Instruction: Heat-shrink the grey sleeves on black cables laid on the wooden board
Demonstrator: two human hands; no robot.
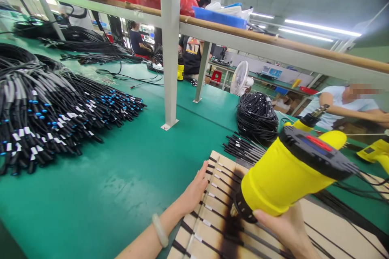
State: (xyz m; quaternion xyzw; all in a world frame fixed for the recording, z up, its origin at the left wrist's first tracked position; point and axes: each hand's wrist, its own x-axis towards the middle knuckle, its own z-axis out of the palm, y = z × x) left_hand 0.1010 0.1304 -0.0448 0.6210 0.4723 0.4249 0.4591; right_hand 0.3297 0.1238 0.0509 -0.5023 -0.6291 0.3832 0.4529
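Note:
A yellow heat gun (273, 178) with a black end cap is in my right hand (287, 224), tilted so that its nozzle points down at a wooden board (330, 214). Thin black cables (217, 197) with white labels lie across the board in a row, side by side. Beneath the nozzle runs a dark scorched band (227, 230) on the wood. My left hand (196, 190) rests along the board's left edge with its fingers stretched out, beside the cable ends. The heat gun covers part of the cables and of the board.
A large heap of black cables (60, 117) with white and blue marks lies left on the green table (130, 178). A white post (170, 48) stands mid-table under a shelf. Beyond the board are a cable coil (257, 115) and another yellow heat gun (375, 153). A co-worker (343, 105) sits right.

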